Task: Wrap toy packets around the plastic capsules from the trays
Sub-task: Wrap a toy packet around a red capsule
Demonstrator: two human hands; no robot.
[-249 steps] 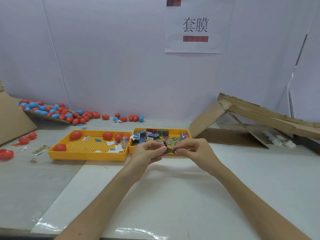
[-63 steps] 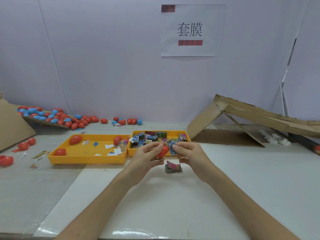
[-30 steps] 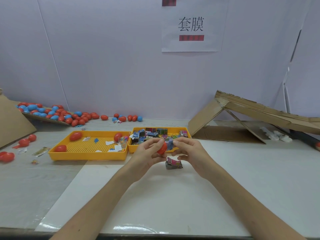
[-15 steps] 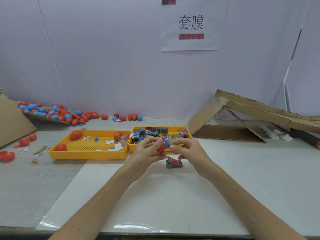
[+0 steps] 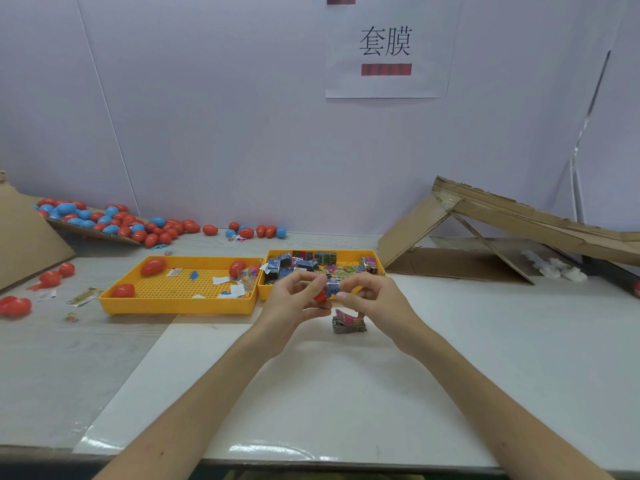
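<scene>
My left hand [image 5: 294,301] holds a red capsule [image 5: 320,296] in front of the right yellow tray [image 5: 348,253]. A blue printed toy packet [image 5: 331,287] sits around the capsule's right end, pinched by my right hand [image 5: 372,297]. Only a small part of the capsule shows between my fingers. Below my hands a small stack of packets [image 5: 349,321] lies on the white table. The right tray is full of printed packets. The left yellow tray [image 5: 180,304] holds three red capsules and scraps of paper.
A heap of red and blue capsules [image 5: 114,221] lies at the back left on cardboard. A few red capsules [image 5: 15,305] lie at the far left. A folded cardboard ramp [image 5: 519,230] stands at the right. A paper sign [image 5: 386,46] hangs on the wall.
The blue packet has slid further over the red capsule, covering more of it. Both hands stayed in front of the right tray, raised slightly.
</scene>
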